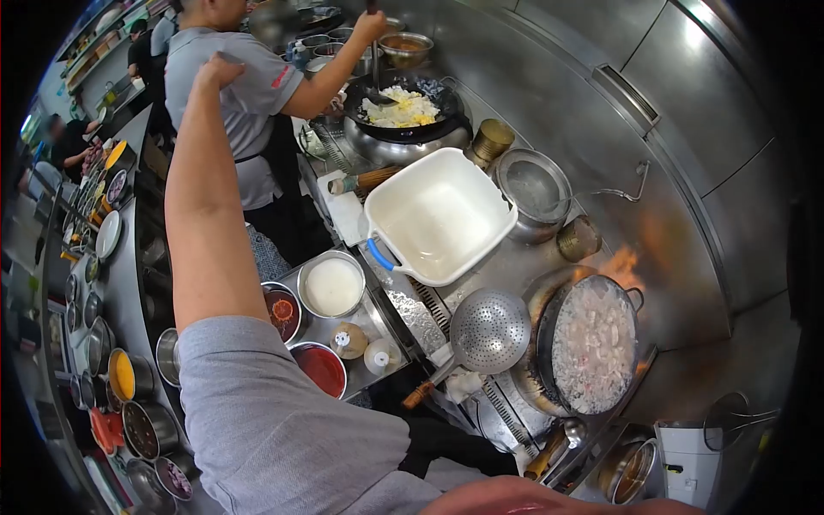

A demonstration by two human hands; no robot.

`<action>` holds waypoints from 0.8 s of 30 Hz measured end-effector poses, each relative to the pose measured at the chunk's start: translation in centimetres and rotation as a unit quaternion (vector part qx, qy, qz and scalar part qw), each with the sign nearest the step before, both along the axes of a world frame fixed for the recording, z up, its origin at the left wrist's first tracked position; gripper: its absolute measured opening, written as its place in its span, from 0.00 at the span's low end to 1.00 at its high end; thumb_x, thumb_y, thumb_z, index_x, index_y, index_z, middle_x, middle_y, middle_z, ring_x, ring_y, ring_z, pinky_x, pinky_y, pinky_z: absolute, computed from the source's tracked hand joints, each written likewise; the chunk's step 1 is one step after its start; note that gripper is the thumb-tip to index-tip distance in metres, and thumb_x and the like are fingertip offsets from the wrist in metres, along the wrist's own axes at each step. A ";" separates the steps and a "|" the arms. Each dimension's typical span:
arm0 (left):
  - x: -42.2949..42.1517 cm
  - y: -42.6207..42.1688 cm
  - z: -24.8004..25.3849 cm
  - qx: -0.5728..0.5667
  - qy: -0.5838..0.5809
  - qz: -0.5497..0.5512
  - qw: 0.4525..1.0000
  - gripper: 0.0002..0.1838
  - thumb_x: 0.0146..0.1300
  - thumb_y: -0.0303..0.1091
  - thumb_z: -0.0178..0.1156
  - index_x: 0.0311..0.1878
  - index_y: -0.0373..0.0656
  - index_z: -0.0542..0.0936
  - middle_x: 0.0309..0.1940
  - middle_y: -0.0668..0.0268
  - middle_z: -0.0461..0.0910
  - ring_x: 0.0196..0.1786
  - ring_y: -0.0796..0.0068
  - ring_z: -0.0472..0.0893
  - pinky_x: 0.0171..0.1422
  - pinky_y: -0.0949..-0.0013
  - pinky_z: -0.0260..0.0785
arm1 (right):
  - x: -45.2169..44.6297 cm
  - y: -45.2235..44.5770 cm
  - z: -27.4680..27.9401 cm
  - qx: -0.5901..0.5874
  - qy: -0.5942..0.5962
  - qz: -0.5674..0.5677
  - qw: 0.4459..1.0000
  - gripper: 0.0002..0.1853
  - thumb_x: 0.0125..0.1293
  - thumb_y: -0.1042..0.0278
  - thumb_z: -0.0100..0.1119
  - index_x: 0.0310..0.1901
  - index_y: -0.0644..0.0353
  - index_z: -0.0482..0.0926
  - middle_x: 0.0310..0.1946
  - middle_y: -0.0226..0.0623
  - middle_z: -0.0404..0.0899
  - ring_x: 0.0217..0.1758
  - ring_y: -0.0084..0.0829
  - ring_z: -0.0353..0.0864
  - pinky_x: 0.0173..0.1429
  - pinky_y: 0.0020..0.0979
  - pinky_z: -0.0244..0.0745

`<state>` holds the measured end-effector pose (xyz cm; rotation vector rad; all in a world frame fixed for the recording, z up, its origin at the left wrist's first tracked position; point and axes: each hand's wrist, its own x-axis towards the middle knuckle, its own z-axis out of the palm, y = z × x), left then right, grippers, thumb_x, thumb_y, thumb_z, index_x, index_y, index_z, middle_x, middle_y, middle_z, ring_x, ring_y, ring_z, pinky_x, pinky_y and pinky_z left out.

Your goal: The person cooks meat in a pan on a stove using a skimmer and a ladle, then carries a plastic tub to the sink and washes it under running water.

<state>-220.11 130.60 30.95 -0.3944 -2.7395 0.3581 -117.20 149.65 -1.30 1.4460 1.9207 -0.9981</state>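
My left arm in a grey sleeve reaches up the frame, and my left hand (221, 72) is at the upper back of a co-worker's grey shirt (249, 60); its fingers are too small and bent away to make out. My right hand is not in view. At the right, a wok (592, 343) of pale pieces in bubbling white liquid sits over flames (622, 268). A perforated ladle (490, 331) lies left of it. A white rectangular basin (442, 215) with a blue-wrapped handle stands farther back.
The co-worker's raised hand (371, 27) holds a ladle in another wok (403, 129) with rice and egg. A lidded pot (532, 193), cans (579, 239) and a bowl of white liquid (332, 287) stand around the basin. A counter (129, 257) with many bowls runs along the left.
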 end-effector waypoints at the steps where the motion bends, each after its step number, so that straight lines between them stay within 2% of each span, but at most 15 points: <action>1: 2.3 -0.8 1.3 0.235 -0.224 0.013 0.946 0.36 0.60 0.58 0.58 0.69 0.55 0.65 0.64 0.60 0.69 0.58 0.54 0.75 0.64 0.48 0.63 | 0.9 0.0 -1.0 0.000 0.003 0.009 1.000 0.28 0.65 0.58 0.52 0.65 0.58 0.69 0.44 0.56 0.80 0.49 0.48 0.79 0.54 0.40 0.71; 2: 5.9 -1.0 2.6 0.445 -0.421 0.021 0.790 0.31 0.62 0.56 0.57 0.66 0.55 0.69 0.56 0.62 0.77 0.50 0.61 0.81 0.59 0.50 0.67 | 1.5 0.3 -2.3 -0.003 0.014 0.024 1.000 0.28 0.65 0.58 0.52 0.65 0.58 0.69 0.43 0.56 0.80 0.48 0.48 0.80 0.53 0.40 0.71; 5: 13.2 0.9 -3.2 0.559 -0.361 -0.168 0.728 0.23 0.63 0.42 0.57 0.60 0.47 0.72 0.39 0.65 0.82 0.35 0.71 0.83 0.38 0.67 0.71 | 6.0 1.7 -9.2 -0.037 0.119 0.029 0.992 0.32 0.63 0.52 0.55 0.67 0.57 0.67 0.44 0.58 0.79 0.49 0.46 0.80 0.55 0.44 0.71; 7: 22.5 3.9 -8.6 0.557 -0.236 -0.251 0.755 0.23 0.59 0.34 0.58 0.58 0.39 0.74 0.30 0.64 0.80 0.31 0.71 0.80 0.36 0.69 0.72 | 5.8 2.5 -9.8 0.037 0.197 0.138 0.970 0.20 0.63 0.67 0.55 0.57 0.59 0.77 0.36 0.49 0.85 0.40 0.47 0.85 0.46 0.39 0.78; 8: 29.0 4.9 -10.4 0.543 -0.287 -0.223 0.757 0.21 0.58 0.35 0.59 0.54 0.38 0.77 0.31 0.63 0.81 0.32 0.72 0.80 0.38 0.67 0.73 | 0.5 1.6 -1.8 -0.005 0.128 0.097 0.987 0.20 0.63 0.59 0.57 0.56 0.54 0.78 0.40 0.51 0.83 0.44 0.46 0.84 0.47 0.39 0.76; 9: 36.0 5.3 -13.0 0.617 -0.355 -0.257 0.654 0.18 0.59 0.36 0.60 0.51 0.38 0.79 0.33 0.63 0.81 0.35 0.72 0.80 0.40 0.67 0.73 | -2.0 1.0 2.4 0.012 0.124 0.130 0.984 0.21 0.64 0.58 0.56 0.56 0.55 0.78 0.40 0.51 0.83 0.44 0.46 0.84 0.47 0.39 0.76; 10: 38.4 5.2 -20.2 0.398 -0.417 -0.303 0.759 0.17 0.60 0.38 0.60 0.49 0.39 0.79 0.38 0.62 0.81 0.38 0.70 0.80 0.46 0.67 0.73 | -2.9 1.1 4.4 0.030 0.119 0.166 0.978 0.21 0.64 0.57 0.56 0.56 0.56 0.78 0.39 0.51 0.83 0.44 0.47 0.84 0.47 0.40 0.76; 11: 49.2 5.1 -20.3 0.536 -0.481 -0.287 0.632 0.15 0.61 0.38 0.59 0.47 0.40 0.79 0.42 0.63 0.80 0.42 0.70 0.80 0.50 0.67 0.72 | -2.6 2.1 3.3 0.030 0.152 0.223 0.962 0.22 0.64 0.56 0.56 0.57 0.56 0.77 0.39 0.51 0.83 0.43 0.47 0.84 0.47 0.40 0.76; 12: 55.1 4.6 -24.7 0.445 -0.540 -0.292 0.652 0.16 0.62 0.38 0.59 0.50 0.40 0.78 0.43 0.62 0.79 0.46 0.71 0.79 0.54 0.65 0.71 | -2.5 3.3 1.4 0.030 0.183 0.281 0.942 0.23 0.64 0.56 0.55 0.58 0.57 0.76 0.38 0.50 0.83 0.43 0.47 0.84 0.47 0.40 0.76; 14: 66.8 2.4 -30.4 0.317 -0.610 -0.479 0.546 0.25 0.65 0.40 0.58 0.61 0.36 0.70 0.53 0.59 0.76 0.50 0.68 0.78 0.60 0.63 0.68 | -3.4 4.4 -0.4 0.059 0.256 0.371 0.891 0.24 0.65 0.57 0.55 0.60 0.57 0.73 0.37 0.49 0.84 0.42 0.47 0.84 0.47 0.40 0.77; 16: 76.0 -4.0 -37.5 0.156 -0.675 -0.435 0.574 0.24 0.65 0.40 0.57 0.61 0.38 0.71 0.56 0.51 0.76 0.59 0.58 0.76 0.62 0.58 0.68 | -6.0 4.1 0.7 -0.051 0.268 0.355 0.894 0.23 0.65 0.64 0.55 0.61 0.56 0.72 0.33 0.46 0.84 0.33 0.44 0.84 0.43 0.38 0.78; 19: 82.5 -14.6 -40.2 0.017 -0.703 -0.150 0.695 0.32 0.61 0.46 0.60 0.65 0.42 0.69 0.58 0.49 0.76 0.61 0.51 0.75 0.64 0.56 0.67 | -8.4 3.5 0.4 -0.090 0.174 0.474 0.859 0.24 0.66 0.55 0.54 0.60 0.56 0.73 0.48 0.48 0.81 0.49 0.46 0.82 0.53 0.44 0.76; 21: 86.3 -22.1 -38.4 0.120 -0.627 0.070 0.766 0.32 0.58 0.48 0.62 0.63 0.42 0.71 0.55 0.48 0.78 0.57 0.49 0.77 0.62 0.56 0.69 | -8.6 1.3 -0.8 -0.056 0.140 0.609 0.779 0.24 0.66 0.53 0.53 0.61 0.54 0.73 0.51 0.48 0.80 0.51 0.48 0.81 0.55 0.45 0.75; 23: 89.6 -28.2 -35.0 0.236 -0.577 0.123 0.772 0.33 0.57 0.46 0.64 0.63 0.40 0.70 0.43 0.52 0.83 0.50 0.56 0.82 0.55 0.60 0.73 | -7.2 -1.3 -3.2 -0.093 0.211 0.645 0.729 0.24 0.66 0.53 0.53 0.61 0.54 0.73 0.48 0.48 0.81 0.50 0.48 0.81 0.54 0.45 0.75; 24: 91.7 -34.3 -39.2 0.299 -0.508 0.117 0.799 0.33 0.57 0.44 0.64 0.64 0.39 0.69 0.37 0.57 0.85 0.42 0.61 0.84 0.49 0.64 0.75 | -6.9 -3.1 -2.4 -0.114 0.236 0.651 0.713 0.24 0.66 0.54 0.53 0.61 0.54 0.73 0.47 0.48 0.82 0.49 0.48 0.81 0.54 0.44 0.76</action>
